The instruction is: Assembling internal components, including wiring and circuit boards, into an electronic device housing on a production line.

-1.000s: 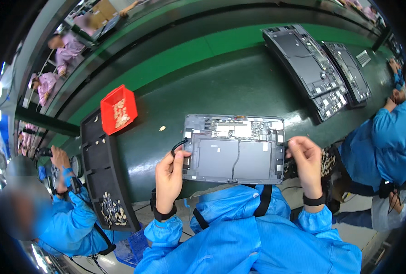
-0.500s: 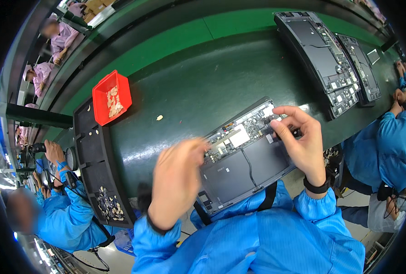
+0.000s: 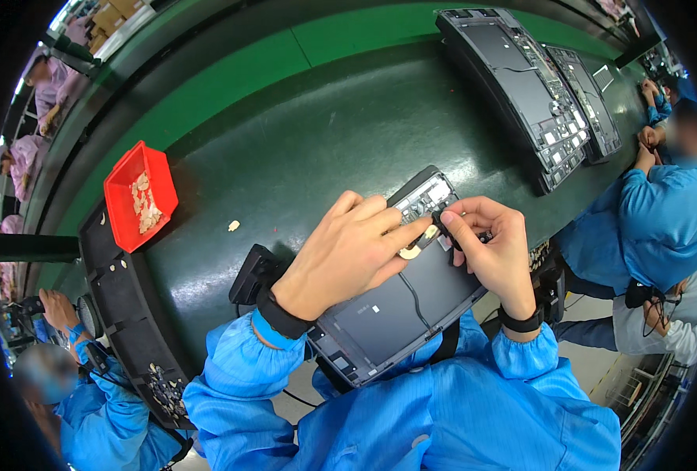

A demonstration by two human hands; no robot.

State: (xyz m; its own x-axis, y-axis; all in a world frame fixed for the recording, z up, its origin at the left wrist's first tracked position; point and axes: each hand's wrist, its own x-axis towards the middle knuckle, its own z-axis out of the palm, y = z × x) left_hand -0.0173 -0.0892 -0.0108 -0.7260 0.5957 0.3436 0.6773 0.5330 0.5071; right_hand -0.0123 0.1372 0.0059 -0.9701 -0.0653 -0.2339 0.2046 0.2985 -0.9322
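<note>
An opened laptop base (image 3: 380, 314), its circuit board and dark battery panel exposed, lies at the bench's near edge in front of me. My left hand (image 3: 348, 255) reaches over the board, its fingers bent and closing around a small cream-coloured piece (image 3: 410, 252). Beside it, my right hand (image 3: 494, 247) pinches a small black part (image 3: 441, 223) between thumb and forefinger above the board's far right portion. The two hands' fingertips nearly meet there. Much of the board is hidden beneath my hands.
A red bin (image 3: 138, 196) of cream pieces stands far left, by a black compartment tray (image 3: 133, 314) holding small parts. One loose piece (image 3: 234, 226) lies on the green bench. Stacked laptop bases (image 3: 513, 86) rest at far right. Co-workers sit on both sides.
My left hand has moved right and forward over the board to meet my right hand. A cream-coloured piece now shows at its fingers. The whole view has shifted and turned slightly.
</note>
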